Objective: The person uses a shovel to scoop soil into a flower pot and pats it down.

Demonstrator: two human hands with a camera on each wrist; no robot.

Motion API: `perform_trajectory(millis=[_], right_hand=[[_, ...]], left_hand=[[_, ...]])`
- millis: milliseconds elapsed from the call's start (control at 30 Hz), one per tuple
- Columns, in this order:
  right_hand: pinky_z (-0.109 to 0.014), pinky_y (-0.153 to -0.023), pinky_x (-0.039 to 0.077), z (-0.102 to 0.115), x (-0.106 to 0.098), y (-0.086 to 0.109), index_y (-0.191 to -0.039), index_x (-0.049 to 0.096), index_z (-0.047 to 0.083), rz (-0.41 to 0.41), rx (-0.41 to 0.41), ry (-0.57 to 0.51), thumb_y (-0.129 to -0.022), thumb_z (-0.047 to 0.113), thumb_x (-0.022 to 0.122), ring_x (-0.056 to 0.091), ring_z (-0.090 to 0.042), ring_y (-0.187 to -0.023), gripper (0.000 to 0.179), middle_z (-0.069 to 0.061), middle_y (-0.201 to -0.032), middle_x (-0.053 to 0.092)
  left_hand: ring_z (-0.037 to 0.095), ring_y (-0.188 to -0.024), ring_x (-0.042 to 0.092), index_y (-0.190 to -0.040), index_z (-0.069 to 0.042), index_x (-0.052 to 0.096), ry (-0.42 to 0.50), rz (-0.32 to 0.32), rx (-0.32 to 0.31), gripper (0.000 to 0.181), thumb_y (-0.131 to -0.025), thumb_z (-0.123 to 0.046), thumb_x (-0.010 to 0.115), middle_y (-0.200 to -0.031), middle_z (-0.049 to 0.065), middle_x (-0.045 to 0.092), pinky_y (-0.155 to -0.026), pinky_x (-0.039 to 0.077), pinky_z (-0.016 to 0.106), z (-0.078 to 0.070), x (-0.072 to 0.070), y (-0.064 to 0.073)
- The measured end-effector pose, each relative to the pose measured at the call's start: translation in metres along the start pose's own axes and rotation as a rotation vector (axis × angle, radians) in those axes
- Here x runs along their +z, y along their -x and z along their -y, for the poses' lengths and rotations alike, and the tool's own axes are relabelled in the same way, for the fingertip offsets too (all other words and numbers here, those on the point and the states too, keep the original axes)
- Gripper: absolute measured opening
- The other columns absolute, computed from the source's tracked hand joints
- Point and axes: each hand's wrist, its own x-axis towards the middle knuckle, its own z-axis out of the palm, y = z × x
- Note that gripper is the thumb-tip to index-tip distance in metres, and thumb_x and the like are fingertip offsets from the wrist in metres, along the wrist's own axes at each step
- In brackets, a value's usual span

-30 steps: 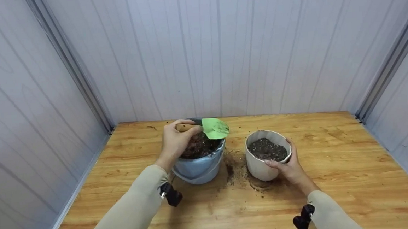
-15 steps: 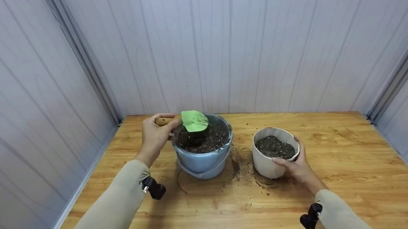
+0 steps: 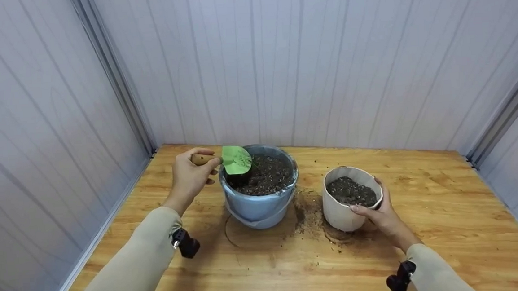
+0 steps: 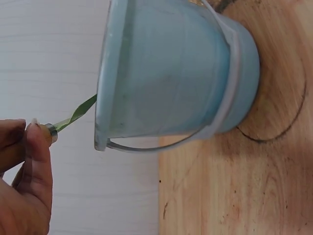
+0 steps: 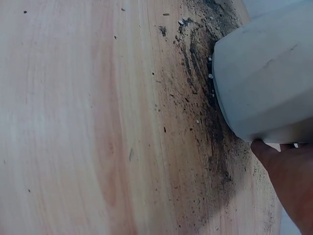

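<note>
My left hand (image 3: 189, 174) grips the wooden handle of a small green trowel (image 3: 236, 160) at the left rim of a blue bucket (image 3: 259, 208). The trowel's blade leans over the dark soil (image 3: 270, 174) inside. In the left wrist view, thumb and fingers pinch the handle (image 4: 50, 131) near its metal collar, and part of the blade is hidden behind the rim. My right hand (image 3: 385, 216) holds a white faceted pot (image 3: 342, 217) by its right side, thumb at the near rim. Soil (image 3: 351, 191) partly fills this pot; the fingers behind it are mostly hidden.
Spilled soil (image 3: 306, 212) lies on the wooden table (image 3: 267, 275) between bucket and pot, and around the pot's base. The bucket's handle (image 4: 234, 78) hangs down its near side. Pale panelled walls (image 3: 272, 63) stand behind and to both sides.
My left hand has drawn the trowel leftward across the bucket and lowered it to the left rim. The right hand keeps its hold on the pot. The head view has shifted slightly.
</note>
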Motion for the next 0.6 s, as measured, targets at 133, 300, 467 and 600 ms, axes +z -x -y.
perform_trajectory(millis=[133,300,467,600], right_hand=[[-0.022,-0.093,0.045,0.0,0.0,0.0,-0.154,-0.004,0.024,0.024,0.032,-0.034,-0.087,-0.002,0.069,0.044,-0.018,-0.123,0.102,-0.019,-0.154,0.017],[-0.022,-0.093,0.045,0.0,0.0,0.0,-0.154,-0.004,0.024,0.027,0.03,-0.054,-0.086,-0.004,0.069,0.046,-0.012,-0.118,0.103,-0.018,-0.154,0.016],[-0.023,-0.093,0.046,0.005,0.0,0.001,-0.153,-0.003,0.022,0.028,0.003,-0.05,-0.085,-0.005,0.069,0.047,-0.012,-0.118,0.102,-0.019,-0.153,0.017],[-0.024,-0.092,0.046,0.006,-0.001,0.002,-0.153,0.0,0.023,0.03,0.008,-0.039,-0.085,-0.004,0.069,0.048,-0.013,-0.118,0.1,-0.018,-0.153,0.019]], left_hand=[[0.019,-0.068,0.07,-0.111,-0.001,0.071,-0.1,-0.004,0.053,0.022,-0.09,-0.007,0.073,-0.093,0.019,0.072,-0.054,0.057,0.034,0.002,0.001,0.002],[0.027,-0.081,0.069,-0.104,-0.003,0.074,-0.237,-0.045,0.25,0.016,-0.087,-0.003,0.075,-0.099,0.013,0.068,-0.063,0.058,0.037,0.007,0.002,0.003],[0.023,-0.082,0.061,-0.1,-0.004,0.076,-0.416,-0.035,0.517,0.015,-0.085,0.001,0.076,-0.094,0.009,0.065,-0.073,0.05,0.04,0.014,0.0,0.004],[0.019,-0.068,0.051,-0.1,-0.004,0.075,-0.532,0.003,0.635,0.013,-0.088,0.0,0.073,-0.09,0.007,0.061,-0.063,0.045,0.035,0.014,0.001,0.006]])
